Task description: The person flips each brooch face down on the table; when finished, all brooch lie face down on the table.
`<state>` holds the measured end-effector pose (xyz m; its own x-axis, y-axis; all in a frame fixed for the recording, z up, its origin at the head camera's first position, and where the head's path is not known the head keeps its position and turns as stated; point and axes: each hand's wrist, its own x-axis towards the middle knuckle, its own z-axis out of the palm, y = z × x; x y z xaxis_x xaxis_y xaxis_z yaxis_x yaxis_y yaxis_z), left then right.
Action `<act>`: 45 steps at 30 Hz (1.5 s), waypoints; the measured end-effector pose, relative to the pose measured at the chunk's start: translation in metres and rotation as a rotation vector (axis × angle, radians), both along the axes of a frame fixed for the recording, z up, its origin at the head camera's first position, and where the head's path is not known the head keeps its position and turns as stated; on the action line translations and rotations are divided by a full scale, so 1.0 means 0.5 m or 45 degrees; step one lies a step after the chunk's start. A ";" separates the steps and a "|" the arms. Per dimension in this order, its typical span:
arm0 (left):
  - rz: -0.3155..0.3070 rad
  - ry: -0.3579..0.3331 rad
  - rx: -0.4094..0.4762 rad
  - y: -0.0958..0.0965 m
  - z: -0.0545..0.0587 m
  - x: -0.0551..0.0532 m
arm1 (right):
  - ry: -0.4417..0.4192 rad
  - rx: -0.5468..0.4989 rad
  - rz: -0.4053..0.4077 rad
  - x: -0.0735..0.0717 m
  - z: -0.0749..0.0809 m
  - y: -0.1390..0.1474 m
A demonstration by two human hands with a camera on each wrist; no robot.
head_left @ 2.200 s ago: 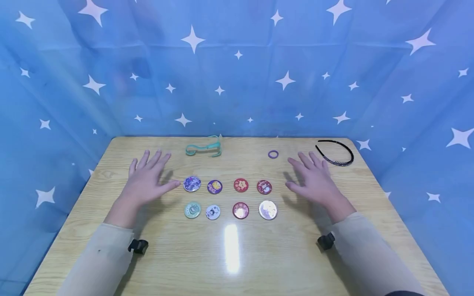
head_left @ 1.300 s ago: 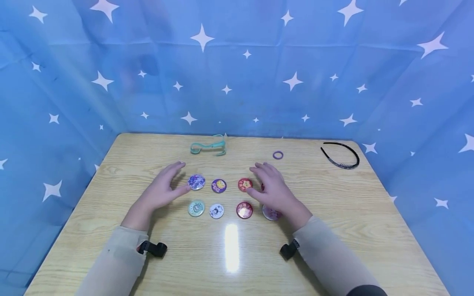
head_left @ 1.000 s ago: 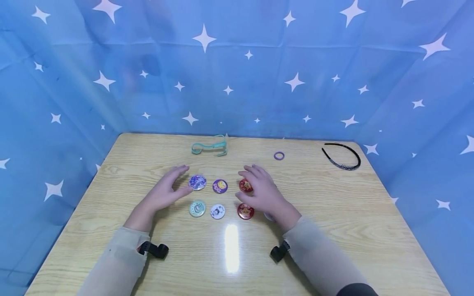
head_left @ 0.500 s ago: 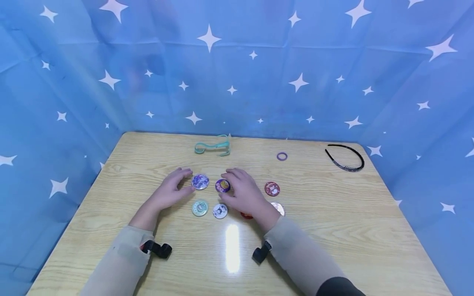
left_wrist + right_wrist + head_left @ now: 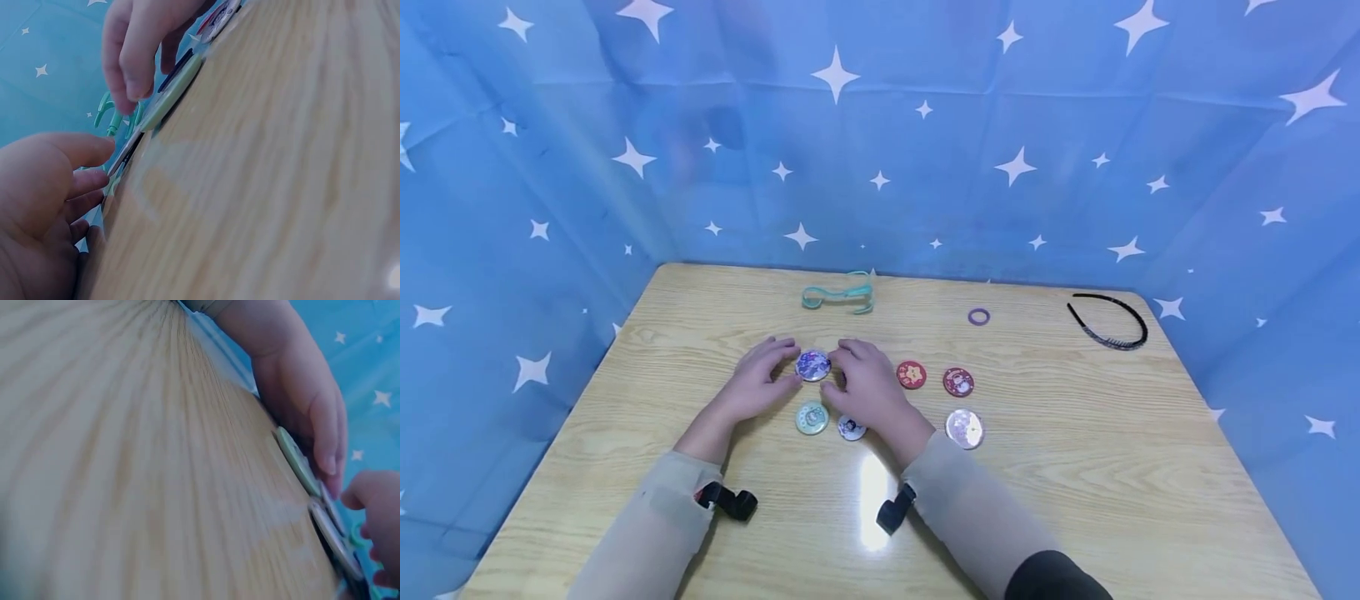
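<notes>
Fingers and thumbs stand apart beside the blue badge [image 5: 813,365] on the table [image 5: 1135,467]: left hand [image 5: 756,385] at its left, right hand [image 5: 869,390] (shifted over, baring the star badge [image 5: 912,375]) at its right.

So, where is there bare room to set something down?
Bare: the patch right of the pale badge, nearer than the black headband; the far-left corner of the table, left of the teal object. Crowded: between left hand and right hand, around the blue badge, mint badge close by.
</notes>
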<state>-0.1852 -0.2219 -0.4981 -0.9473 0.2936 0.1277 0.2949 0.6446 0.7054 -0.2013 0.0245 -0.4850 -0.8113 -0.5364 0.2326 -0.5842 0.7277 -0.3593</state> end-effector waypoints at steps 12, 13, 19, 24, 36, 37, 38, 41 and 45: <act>0.049 -0.003 -0.013 0.009 -0.004 -0.002 | -0.034 0.026 -0.093 -0.014 -0.008 -0.040; 0.051 -0.005 -0.013 0.009 -0.003 -0.001 | -0.037 0.033 -0.097 -0.015 -0.010 -0.042; 0.069 -0.006 -0.010 0.013 0.001 -0.004 | -0.089 0.061 -0.116 -0.018 -0.012 -0.041; 0.085 0.008 -0.007 0.014 0.001 -0.006 | -0.096 0.027 -0.127 -0.019 -0.019 -0.039; 0.097 0.048 -0.034 0.016 -0.005 -0.001 | -0.081 0.020 -0.131 -0.017 -0.031 -0.039; 0.098 0.049 -0.031 0.016 -0.005 0.000 | -0.085 0.013 -0.131 -0.017 -0.030 -0.039; 0.099 0.048 -0.029 0.017 -0.004 0.000 | -0.089 0.006 -0.131 -0.017 -0.030 -0.039; 0.106 0.047 -0.022 0.017 -0.004 0.000 | -0.101 -0.016 -0.129 -0.016 -0.030 -0.038; 0.116 0.044 -0.010 0.017 -0.005 0.000 | -0.116 -0.061 -0.129 -0.015 -0.029 -0.037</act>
